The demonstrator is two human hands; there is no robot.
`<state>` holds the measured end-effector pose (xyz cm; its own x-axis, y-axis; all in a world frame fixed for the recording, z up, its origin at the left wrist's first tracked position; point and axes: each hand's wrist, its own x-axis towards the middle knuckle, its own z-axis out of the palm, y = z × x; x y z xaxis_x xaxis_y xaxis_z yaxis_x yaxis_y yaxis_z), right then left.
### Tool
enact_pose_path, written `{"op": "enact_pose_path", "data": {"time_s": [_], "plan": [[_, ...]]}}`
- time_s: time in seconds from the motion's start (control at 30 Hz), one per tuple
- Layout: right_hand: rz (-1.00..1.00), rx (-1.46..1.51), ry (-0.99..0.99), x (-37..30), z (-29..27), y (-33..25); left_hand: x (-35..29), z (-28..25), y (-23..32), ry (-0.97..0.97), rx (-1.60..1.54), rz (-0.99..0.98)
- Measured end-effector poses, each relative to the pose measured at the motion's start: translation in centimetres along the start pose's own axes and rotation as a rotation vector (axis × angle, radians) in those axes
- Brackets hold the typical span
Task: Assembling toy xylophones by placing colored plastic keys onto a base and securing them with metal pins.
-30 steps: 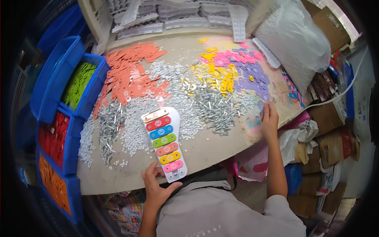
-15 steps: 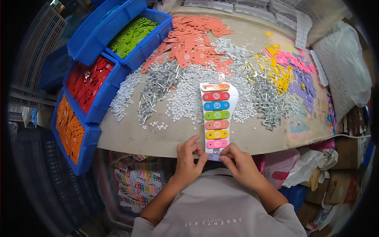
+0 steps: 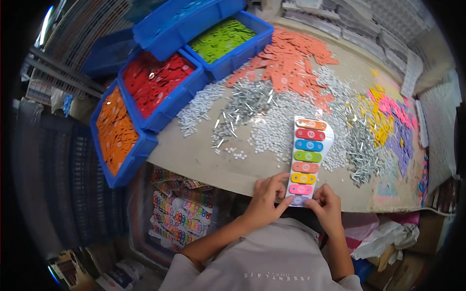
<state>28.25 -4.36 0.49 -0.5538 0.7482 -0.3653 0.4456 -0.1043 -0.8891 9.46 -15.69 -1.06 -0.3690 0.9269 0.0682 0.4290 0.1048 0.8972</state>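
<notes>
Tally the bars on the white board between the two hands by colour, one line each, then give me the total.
Orange bar: 1
Red bar: 1
Blue bar: 1
Green bar: 1
Coral bar: 1
Yellow bar: 1
Pink bar: 1
Purple bar: 1
Total: 8

I see the toy xylophone (image 3: 305, 167) from afar, its narrow end at the near edge of the table (image 3: 189, 164), its broad end away and slightly rightward; along its white base (image 3: 329, 139), which bulges at far right, I count orange, red, blue, green, salmon, yellow, pink and purple bars (image 3: 307, 156)
</notes>
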Motion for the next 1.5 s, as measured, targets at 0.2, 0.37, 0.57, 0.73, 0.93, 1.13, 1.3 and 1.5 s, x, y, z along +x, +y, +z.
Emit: {"op": "enact_pose_path", "data": {"time_s": [0.2,0.37,0.57,0.73,0.93,1.13,1.3,1.5], "plan": [[-0.063,0.433,0.172,0.2,-1.0,1.8,2.1,-7.0,-3.6,0.384,0.26,0.047],[-0.125,-0.017,0.186,0.4,-0.5,1.6,5.2,-16.3,-8.5,0.529,0.822,0.023],[-0.07,0.07,0.117,0.2,-1.5,-0.6,5.4,-17.5,-10.4,0.476,1.004,0.016],[-0.213,-0.245,0.757,0.2,-7.5,0.3,6.0,-16.5,-11.2,0.499,0.968,0.032],[-0.132,-0.539,0.895,0.6,-14.9,4.9,5.6,-14.9,-11.3,0.546,0.861,0.039],[-0.074,-0.613,0.847,2.2,-16.0,5.8,4.8,-13.0,-8.9,0.495,-0.057,-0.084],[-0.209,-0.395,0.939,3.0,-16.2,8.1,6.2,-10.0,-3.4,0.318,-0.261,-0.239],[-0.297,0.233,0.765,4.6,-9.0,-0.8,11.3,-6.8,-0.7,-0.08,-0.647,-0.333]]}}
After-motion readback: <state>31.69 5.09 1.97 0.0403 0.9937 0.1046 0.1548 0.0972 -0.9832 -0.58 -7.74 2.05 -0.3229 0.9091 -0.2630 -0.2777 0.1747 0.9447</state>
